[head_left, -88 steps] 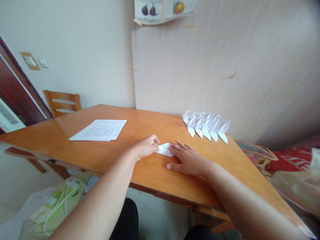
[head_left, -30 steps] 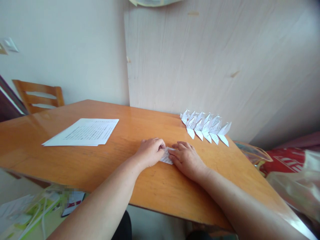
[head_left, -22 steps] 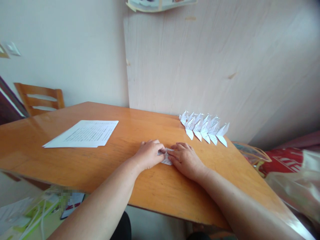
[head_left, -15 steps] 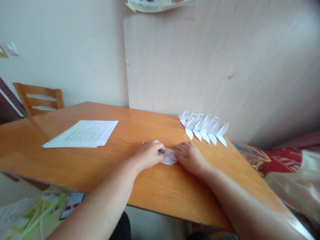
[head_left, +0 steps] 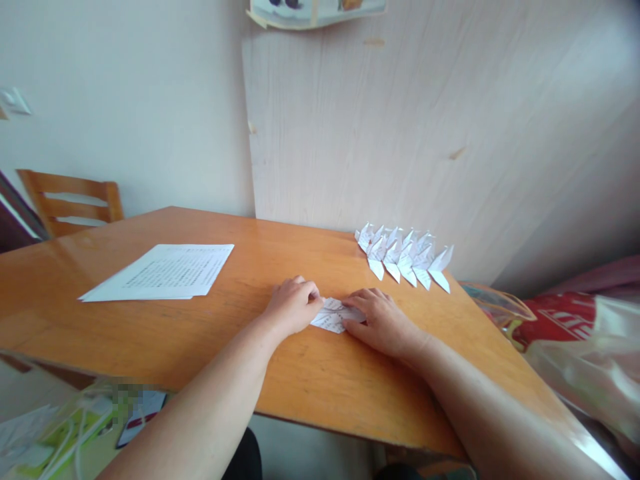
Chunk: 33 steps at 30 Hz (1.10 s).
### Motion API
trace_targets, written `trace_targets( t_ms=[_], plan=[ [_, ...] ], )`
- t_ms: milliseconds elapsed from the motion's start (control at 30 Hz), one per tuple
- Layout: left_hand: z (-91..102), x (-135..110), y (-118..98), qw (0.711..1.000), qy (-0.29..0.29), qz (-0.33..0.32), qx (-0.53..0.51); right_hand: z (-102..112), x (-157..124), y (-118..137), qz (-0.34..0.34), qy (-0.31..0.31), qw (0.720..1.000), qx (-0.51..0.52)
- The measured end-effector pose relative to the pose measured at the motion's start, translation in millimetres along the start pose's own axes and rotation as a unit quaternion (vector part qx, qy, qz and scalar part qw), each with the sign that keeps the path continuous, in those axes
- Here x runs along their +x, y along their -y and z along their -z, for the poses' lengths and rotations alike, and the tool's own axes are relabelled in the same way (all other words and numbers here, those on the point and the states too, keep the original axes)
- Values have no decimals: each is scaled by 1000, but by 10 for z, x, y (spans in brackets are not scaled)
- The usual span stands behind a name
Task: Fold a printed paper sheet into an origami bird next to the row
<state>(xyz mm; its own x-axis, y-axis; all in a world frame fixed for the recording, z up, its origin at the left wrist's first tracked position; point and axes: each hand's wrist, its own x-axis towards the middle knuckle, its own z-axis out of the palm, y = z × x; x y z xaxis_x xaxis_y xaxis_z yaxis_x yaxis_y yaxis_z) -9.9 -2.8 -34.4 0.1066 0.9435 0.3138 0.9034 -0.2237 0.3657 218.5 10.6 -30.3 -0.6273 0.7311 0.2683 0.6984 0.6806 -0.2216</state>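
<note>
A small piece of folded printed paper (head_left: 330,316) lies on the wooden table in front of me, between my two hands. My left hand (head_left: 294,307) is closed at the paper's left end, with thumb and forefinger pinching its edge; the other fingers are curled and partly hidden. My right hand (head_left: 384,321) rests on the paper's right side, thumb and forefinger stretched apart, with paper showing between them. Farther back on the right, several folded paper pieces with pointed tips (head_left: 407,257) stand in rows.
A stack of printed sheets (head_left: 160,273) lies on the left of the table (head_left: 240,363). A wooden chair (head_left: 75,200) stands at the far left against the wall. Bags (head_left: 570,333) sit beyond the right edge. Below the front edge at left are a phone (head_left: 143,417) and cables.
My left hand has shifted slightly left along the paper. My right thumb and forefinger have spread apart, and more of the paper shows. The view has shifted a little.
</note>
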Motion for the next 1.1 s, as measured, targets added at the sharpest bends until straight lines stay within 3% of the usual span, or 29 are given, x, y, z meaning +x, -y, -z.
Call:
trace_targets(
  t_ms=[233, 433, 633, 867, 1000, 1100],
  plan=[
    [-18, 18, 4, 999, 17, -2, -33, 3, -7, 28, -20, -17, 999, 42],
    [-55, 28, 24, 985, 52, 39, -158, 25, -16, 58, -31, -16, 995, 89],
    [-18, 17, -21, 970, 31, 16, -240, 30, 12, 27, -78, -56, 974, 203],
    [95, -13, -161, 982, -25, -32, -182, 22, 38, 1, -63, -91, 967, 228],
    [175, -41, -253, 989, -83, -75, -98, 69, 20, 44, -32, -145, 977, 154],
    [212, -63, -283, 990, -89, -100, -49, 101, 17, 61, 6, -173, 981, 89]
  ],
)
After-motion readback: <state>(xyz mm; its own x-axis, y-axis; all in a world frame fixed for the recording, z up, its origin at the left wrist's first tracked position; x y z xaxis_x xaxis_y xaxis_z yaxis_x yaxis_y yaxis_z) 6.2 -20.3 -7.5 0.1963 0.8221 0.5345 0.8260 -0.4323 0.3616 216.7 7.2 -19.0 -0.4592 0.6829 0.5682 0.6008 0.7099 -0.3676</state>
